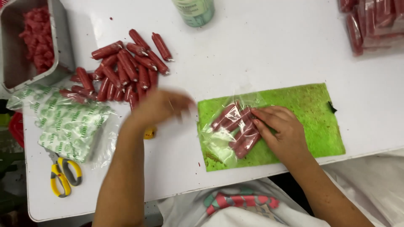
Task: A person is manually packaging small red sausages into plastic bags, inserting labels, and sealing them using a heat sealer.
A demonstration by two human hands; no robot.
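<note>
The right hand (281,130) lies flat, fingers together, pressing on a clear bag (227,126) with a few red sausages (244,134) inside; it pins the bag rather than grips it. The bag rests on a green mat (311,122) near the front edge of the white counter (235,59), its open end turned toward the left.

The left hand (162,105) is blurred in mid-air, between the bag and a loose pile (126,71) of the same short red sausages. I cannot tell whether its fingers are spread or closed, or whether it carries anything. A small yellow object (149,133) peeks out just below it.

The sausages look light and fairly firm, each in a tight, glossy skin tied at the ends, so likely slippery and apt to roll; taking one around the middle seems surest. The bag is thin, soft film that would crumple and slide, so it is best held at the mouth.

Farther out, on the left, are a stack of printed bags (69,126), yellow scissors (63,174) near the counter's edge, and a metal tray (63,38) of pink meat. A pale green bottle (194,10) stands at the far edge, and filled packs (370,25) lie at the far right.
</note>
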